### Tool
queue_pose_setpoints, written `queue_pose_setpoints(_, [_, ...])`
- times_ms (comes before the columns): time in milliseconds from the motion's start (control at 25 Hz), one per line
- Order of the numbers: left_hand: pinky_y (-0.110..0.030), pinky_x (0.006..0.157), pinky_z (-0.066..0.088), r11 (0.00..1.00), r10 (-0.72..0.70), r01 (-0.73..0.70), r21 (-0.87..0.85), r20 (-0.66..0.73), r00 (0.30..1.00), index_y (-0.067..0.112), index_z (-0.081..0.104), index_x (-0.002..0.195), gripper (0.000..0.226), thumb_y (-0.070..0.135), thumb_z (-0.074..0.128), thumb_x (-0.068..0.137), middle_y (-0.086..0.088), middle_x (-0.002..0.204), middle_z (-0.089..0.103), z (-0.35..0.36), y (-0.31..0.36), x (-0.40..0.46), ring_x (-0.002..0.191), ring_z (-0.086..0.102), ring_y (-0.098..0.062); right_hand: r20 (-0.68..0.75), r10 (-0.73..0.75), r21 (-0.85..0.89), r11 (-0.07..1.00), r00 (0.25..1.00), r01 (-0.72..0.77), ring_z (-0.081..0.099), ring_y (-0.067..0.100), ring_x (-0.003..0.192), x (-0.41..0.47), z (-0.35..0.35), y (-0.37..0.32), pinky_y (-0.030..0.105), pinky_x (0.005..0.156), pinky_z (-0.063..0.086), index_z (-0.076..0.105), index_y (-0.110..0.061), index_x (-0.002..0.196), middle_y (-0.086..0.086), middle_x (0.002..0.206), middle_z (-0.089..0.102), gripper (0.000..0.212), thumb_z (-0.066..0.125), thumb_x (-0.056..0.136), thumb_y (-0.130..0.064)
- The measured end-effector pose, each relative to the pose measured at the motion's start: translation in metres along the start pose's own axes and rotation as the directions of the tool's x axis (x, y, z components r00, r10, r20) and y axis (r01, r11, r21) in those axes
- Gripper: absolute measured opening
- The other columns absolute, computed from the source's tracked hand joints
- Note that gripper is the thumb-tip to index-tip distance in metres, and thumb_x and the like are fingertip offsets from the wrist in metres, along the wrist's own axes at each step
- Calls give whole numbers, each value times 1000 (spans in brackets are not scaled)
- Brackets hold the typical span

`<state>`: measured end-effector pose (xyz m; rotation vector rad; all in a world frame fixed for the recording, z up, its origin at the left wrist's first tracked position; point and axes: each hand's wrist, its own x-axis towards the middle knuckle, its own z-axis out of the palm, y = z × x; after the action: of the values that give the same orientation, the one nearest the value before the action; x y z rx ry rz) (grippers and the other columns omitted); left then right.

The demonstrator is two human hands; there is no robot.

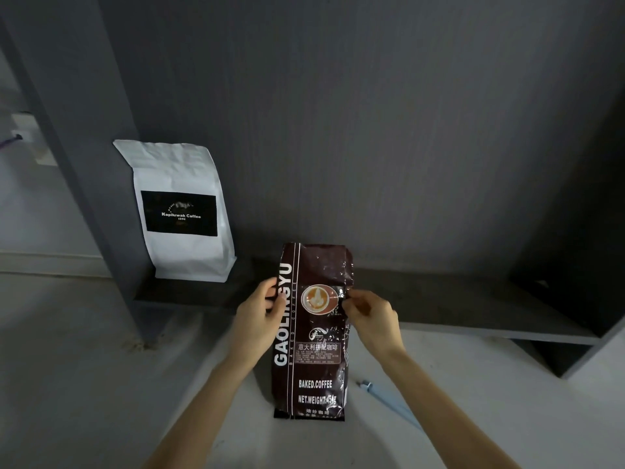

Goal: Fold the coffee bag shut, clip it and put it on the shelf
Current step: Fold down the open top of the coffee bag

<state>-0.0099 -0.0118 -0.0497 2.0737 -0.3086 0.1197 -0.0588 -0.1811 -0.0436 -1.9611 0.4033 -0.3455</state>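
A tall dark brown coffee bag with white lettering stands upright on the pale floor in front of a low dark shelf. My left hand grips the bag's left edge about a third of the way down. My right hand pinches the right edge at the same height. The bag's top is unfolded and stands straight up. A long light blue clip lies on the floor just right of the bag.
A white coffee bag with a black label stands at the shelf's left end against the grey back panel. A dark upright post bounds the shelf on the left. The shelf's right side panel rises at the right.
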Motion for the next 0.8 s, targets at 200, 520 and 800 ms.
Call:
queue_pose_setpoints(200, [-27,79,45,993,-77,69,-98,-80,994,3,58,111,29,17,53,86,-13,106,68,0,5,-11,88,58,-13,-60,-4,9,1000,998,4,56,6,67,-9,6,4,1,54,40,66,-7,95,2,79,65,16,62,81,-14])
queue_pose_setpoints(520, [-46,85,53,938,-194,138,-318,-153,969,6,65,100,22,18,61,81,-12,91,71,0,15,-46,84,66,-22,-135,116,251,965,984,-79,63,18,77,-39,5,11,31,76,50,69,-14,86,6,81,69,9,64,79,-13])
queue_pose_setpoints(800, [-40,81,54,932,-179,119,-343,-147,973,14,67,93,15,18,63,80,5,73,67,-8,22,-67,65,64,1,-91,93,277,959,992,-64,60,6,69,-60,-13,9,20,66,46,71,-14,84,-1,76,69,9,65,77,-12])
